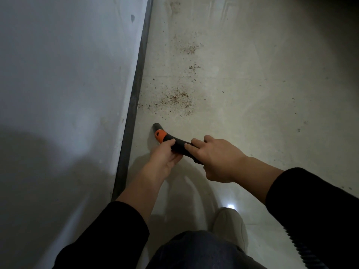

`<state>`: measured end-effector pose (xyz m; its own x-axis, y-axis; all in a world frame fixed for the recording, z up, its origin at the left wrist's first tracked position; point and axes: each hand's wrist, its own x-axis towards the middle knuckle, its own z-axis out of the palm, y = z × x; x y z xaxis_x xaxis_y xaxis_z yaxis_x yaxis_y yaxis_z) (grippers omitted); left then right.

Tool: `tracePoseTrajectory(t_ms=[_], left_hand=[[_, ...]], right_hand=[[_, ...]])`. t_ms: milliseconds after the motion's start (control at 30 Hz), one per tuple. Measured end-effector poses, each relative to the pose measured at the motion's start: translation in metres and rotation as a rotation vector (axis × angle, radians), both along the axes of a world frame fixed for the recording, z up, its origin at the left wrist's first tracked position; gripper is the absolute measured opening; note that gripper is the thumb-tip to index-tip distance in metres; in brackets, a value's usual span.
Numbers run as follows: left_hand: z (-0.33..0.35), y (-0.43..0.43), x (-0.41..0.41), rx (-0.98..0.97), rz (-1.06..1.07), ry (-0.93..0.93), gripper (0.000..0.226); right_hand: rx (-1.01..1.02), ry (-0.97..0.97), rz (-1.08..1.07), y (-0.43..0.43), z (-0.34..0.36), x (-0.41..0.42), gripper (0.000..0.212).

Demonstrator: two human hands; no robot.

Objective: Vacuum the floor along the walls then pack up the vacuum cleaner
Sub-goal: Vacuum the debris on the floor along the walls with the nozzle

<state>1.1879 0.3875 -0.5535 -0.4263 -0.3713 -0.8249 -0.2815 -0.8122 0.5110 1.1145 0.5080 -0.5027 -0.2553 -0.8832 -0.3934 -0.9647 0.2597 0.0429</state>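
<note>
The right hand point(219, 160) grips the rear of the vacuum nozzle point(164, 136), and the left hand point(165, 156) pinches it nearer the mouth. The nozzle's long axis slants toward the skirting point(134, 98). Brown crumbs point(174, 99) lie farther along the skirting, beyond the mouth.

A person is gripping a black vacuum nozzle point(179, 145) with an orange collar point(161, 135) in both hands, the left hand point(165, 158) pinching it nearer the open tip and the right hand point(217, 160) curling round it just behind. The tip is pointing ahead of the hands toward brown crumbs point(174, 98) lying scattered on the pale floor point(252, 84), with a dark baseboard point(134, 98) and grey wall point(58, 74) running past the left hand. A ribbed hose point(297, 247) is showing below the right forearm.
</note>
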Motion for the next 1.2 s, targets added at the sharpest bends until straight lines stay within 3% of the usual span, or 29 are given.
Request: tracePoseTrajectory(t_ms=[533, 933, 1200], left_hand=[[-0.006, 0.01, 0.06, 0.038, 0.195, 0.017, 0.039], [-0.009, 0.001, 0.0, -0.033, 0.079, 0.002, 0.04], [-0.009, -0.003, -0.025, -0.066, -0.023, 0.01, 0.039]], right_hand=[[0.04, -0.043, 0.215, -0.007, 0.007, 0.028, 0.069], [0.05, 0.008, 0.02, -0.006, 0.007, 0.002, 0.057], [0.004, -0.016, -0.042, -0.006, 0.012, -0.016, 0.038]])
